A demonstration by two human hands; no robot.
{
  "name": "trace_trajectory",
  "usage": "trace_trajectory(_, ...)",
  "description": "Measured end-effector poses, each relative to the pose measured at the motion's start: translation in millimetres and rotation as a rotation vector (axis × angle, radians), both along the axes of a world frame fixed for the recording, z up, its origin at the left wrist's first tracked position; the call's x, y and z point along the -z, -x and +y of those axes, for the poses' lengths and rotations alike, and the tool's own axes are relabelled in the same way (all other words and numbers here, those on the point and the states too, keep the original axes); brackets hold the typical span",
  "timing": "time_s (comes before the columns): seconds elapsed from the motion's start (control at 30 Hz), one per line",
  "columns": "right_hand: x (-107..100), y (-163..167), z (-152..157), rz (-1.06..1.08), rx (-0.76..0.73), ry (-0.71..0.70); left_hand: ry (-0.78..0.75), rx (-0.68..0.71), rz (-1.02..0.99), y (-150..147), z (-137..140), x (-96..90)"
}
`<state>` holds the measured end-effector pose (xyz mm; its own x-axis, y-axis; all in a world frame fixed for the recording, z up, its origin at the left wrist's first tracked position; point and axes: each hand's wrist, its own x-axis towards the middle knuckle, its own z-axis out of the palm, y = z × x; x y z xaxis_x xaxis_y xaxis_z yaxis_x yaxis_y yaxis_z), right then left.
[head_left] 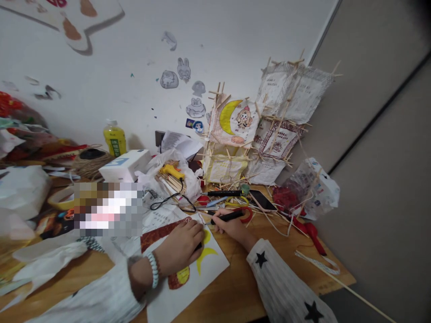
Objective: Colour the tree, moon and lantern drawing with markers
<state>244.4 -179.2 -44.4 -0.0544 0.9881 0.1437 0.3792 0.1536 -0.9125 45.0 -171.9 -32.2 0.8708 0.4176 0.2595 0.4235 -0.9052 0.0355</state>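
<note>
My right hand (225, 220) grips a black marker (230, 217) in a pinch, its tip pointing left near the top edge of a white sheet of paper (210, 287). My left hand (180, 240) lies across the same sheet with curled fingers. A small black piece (199, 246), perhaps a marker cap, shows between thumb and fingers. Drawn on the sheet are a yellow crescent (203, 259), a dark red-brown band (150, 235) and a brown and yellow shape (179, 278). My left hand hides part of the drawing.
Behind my hands lie red-handled scissors (248, 214), another black marker (225, 193) and a phone (262, 200). A stick-and-paper lantern frame (232, 121) stands against the wall. A yellow glue gun (172, 171), a white box (126, 165) and a bottle (114, 138) stand further left.
</note>
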Motion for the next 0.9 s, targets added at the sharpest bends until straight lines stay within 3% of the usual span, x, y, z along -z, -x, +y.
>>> trace_trajectory(0.9, -3.2, -2.9, 2.7, 0.098, -0.029, 0.076, 0.007, 0.018, 0.027, 0.7, 0.1, -2.6)
